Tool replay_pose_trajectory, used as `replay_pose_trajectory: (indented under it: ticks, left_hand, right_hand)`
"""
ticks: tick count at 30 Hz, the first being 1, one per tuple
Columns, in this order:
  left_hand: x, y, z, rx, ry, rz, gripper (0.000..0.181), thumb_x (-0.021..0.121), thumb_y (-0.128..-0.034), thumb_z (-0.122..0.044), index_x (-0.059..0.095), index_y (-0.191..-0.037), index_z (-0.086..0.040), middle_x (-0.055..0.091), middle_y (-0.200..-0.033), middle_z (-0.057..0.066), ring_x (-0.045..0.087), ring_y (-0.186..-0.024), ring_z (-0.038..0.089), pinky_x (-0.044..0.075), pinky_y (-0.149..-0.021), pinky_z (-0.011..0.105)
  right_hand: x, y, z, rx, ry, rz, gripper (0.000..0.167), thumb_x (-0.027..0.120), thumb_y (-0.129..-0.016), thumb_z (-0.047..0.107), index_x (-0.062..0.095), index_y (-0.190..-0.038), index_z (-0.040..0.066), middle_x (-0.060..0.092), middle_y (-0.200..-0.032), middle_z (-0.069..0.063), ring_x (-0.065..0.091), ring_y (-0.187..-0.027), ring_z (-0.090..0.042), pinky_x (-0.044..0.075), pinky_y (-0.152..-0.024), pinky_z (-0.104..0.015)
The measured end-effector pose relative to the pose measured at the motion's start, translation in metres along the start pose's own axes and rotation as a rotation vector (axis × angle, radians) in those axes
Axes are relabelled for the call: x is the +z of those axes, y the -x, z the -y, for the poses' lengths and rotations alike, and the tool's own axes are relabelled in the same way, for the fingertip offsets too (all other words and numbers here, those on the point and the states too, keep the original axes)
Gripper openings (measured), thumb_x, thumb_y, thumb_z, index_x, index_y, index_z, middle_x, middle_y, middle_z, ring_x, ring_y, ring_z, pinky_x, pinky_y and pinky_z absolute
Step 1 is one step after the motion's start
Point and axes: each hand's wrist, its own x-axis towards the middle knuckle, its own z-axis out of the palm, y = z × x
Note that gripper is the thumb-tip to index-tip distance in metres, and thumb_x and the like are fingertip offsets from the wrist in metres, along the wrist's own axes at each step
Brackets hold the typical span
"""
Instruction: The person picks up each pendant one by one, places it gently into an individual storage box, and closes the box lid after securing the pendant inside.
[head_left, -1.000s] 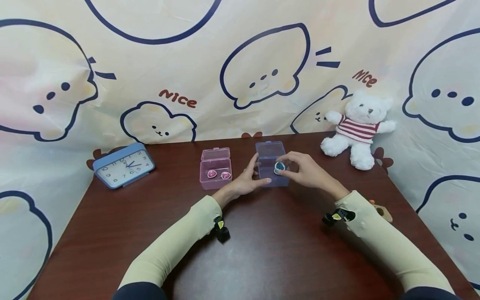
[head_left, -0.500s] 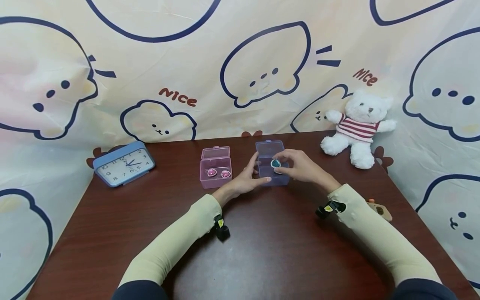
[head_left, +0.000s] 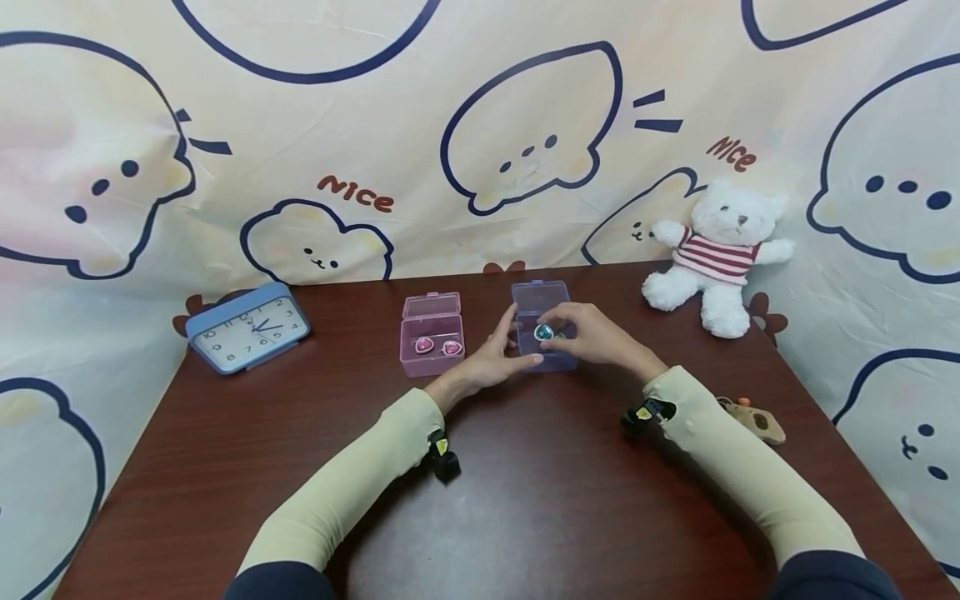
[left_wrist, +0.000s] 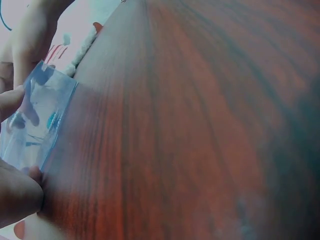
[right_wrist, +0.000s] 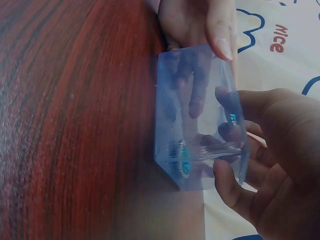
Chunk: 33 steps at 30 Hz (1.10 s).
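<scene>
A translucent blue plastic box (head_left: 553, 361) stands on the table with its lid (head_left: 539, 297) raised. My left hand (head_left: 486, 360) holds the box by its left side, thumb at the front and fingers toward the back. Inside the box, thumb and fingers of my right hand (head_left: 592, 333) pinch a teal jewelled ornament (head_left: 543, 332) with a sparkling pale rim. A second teal ornament (right_wrist: 184, 159) lies in the box in the right wrist view; the right hand mostly hides it from the head camera. In the left wrist view, the clear box (left_wrist: 55, 105) shows between both hands.
An open pink box (head_left: 431, 367) with two pink jewelled ornaments stands left of the blue one. A blue clock (head_left: 251, 329) lies at the far left. A white teddy bear (head_left: 716, 250) sits back right, and a small beige item (head_left: 759, 423) lies beside the right forearm.
My right hand has moved left across the blue box, carrying the teal ornament from its right side toward its left. The left hand stays in place on the box.
</scene>
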Motion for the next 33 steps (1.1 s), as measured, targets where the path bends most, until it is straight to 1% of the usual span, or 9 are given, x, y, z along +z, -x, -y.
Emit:
replay_pose_trajectory:
  ticks: [8, 11, 16, 20, 24, 27, 33]
  left_hand:
    - [-0.0007, 0.0006, -0.0014, -0.002, -0.003, -0.005, 0.105, 0.072, -0.0962, -0.036, -0.007, -0.165, -0.033, 0.02, -0.169, 0.01, 0.032, -0.139, 0.033, 0.032, -0.117, 0.051]
    - [-0.0008, 0.0003, -0.0011, -0.008, -0.003, -0.004, 0.105, 0.072, -0.0963, -0.036, -0.008, -0.165, -0.033, 0.02, -0.169, 0.01, 0.032, -0.14, 0.033, 0.032, -0.117, 0.051]
    - [-0.0004, 0.0002, -0.0004, -0.01, -0.006, -0.002, 0.105, 0.071, -0.0967, -0.037, -0.008, -0.165, -0.032, 0.021, -0.17, 0.009, 0.033, -0.14, 0.033, 0.033, -0.117, 0.052]
    - [0.0005, 0.0006, -0.0005, -0.001, -0.006, -0.007, 0.104, 0.071, -0.0968, -0.036, -0.007, -0.166, -0.031, 0.022, -0.17, 0.009, 0.034, -0.139, 0.032, 0.032, -0.117, 0.052]
    - [0.0011, 0.0008, -0.0011, 0.004, -0.011, -0.014, 0.104, 0.072, -0.0966, -0.034, -0.007, -0.166, -0.03, 0.023, -0.169, 0.009, 0.035, -0.136, 0.031, 0.033, -0.115, 0.051]
    - [0.0014, 0.0005, -0.0012, 0.005, -0.012, -0.018, 0.105, 0.072, -0.0963, -0.034, -0.006, -0.166, -0.03, 0.023, -0.169, 0.009, 0.035, -0.136, 0.031, 0.033, -0.114, 0.05]
    - [0.0022, -0.0012, 0.0003, 0.013, -0.013, -0.015, 0.105, 0.072, -0.0966, -0.033, -0.008, -0.166, -0.029, 0.023, -0.168, 0.01, 0.035, -0.135, 0.031, 0.032, -0.116, 0.052]
  right_hand:
    - [0.0043, -0.005, -0.0015, -0.011, 0.021, 0.004, 0.035, 0.082, -0.088, 0.02, 0.073, -0.12, 0.008, 0.075, -0.115, -0.009, 0.07, -0.107, -0.023, 0.057, -0.094, -0.045]
    - [0.0054, -0.0054, -0.0019, -0.001, 0.023, 0.005, 0.034, 0.082, -0.088, 0.02, 0.073, -0.119, 0.009, 0.074, -0.116, -0.009, 0.069, -0.107, -0.023, 0.057, -0.095, -0.045]
    - [0.0057, -0.0048, -0.0025, 0.015, 0.025, 0.013, 0.034, 0.082, -0.088, 0.021, 0.073, -0.119, 0.009, 0.074, -0.116, -0.008, 0.069, -0.109, -0.023, 0.056, -0.097, -0.045]
    - [0.0055, -0.0039, -0.0028, 0.008, 0.023, 0.007, 0.034, 0.083, -0.088, 0.02, 0.074, -0.119, 0.008, 0.074, -0.115, -0.008, 0.068, -0.108, -0.024, 0.056, -0.096, -0.046]
    - [0.0053, -0.0028, -0.0032, -0.002, 0.027, 0.002, 0.035, 0.082, -0.089, 0.02, 0.073, -0.12, 0.007, 0.074, -0.116, -0.009, 0.069, -0.109, -0.024, 0.056, -0.097, -0.046]
    - [0.0046, -0.0012, -0.0038, -0.017, 0.027, -0.013, 0.035, 0.081, -0.089, 0.02, 0.072, -0.121, 0.006, 0.074, -0.117, -0.01, 0.07, -0.109, -0.025, 0.056, -0.097, -0.046]
    - [0.0007, 0.0028, -0.0036, -0.044, 0.001, -0.065, 0.031, 0.081, -0.089, 0.017, 0.074, -0.117, 0.004, 0.075, -0.113, -0.011, 0.071, -0.106, -0.026, 0.056, -0.096, -0.049]
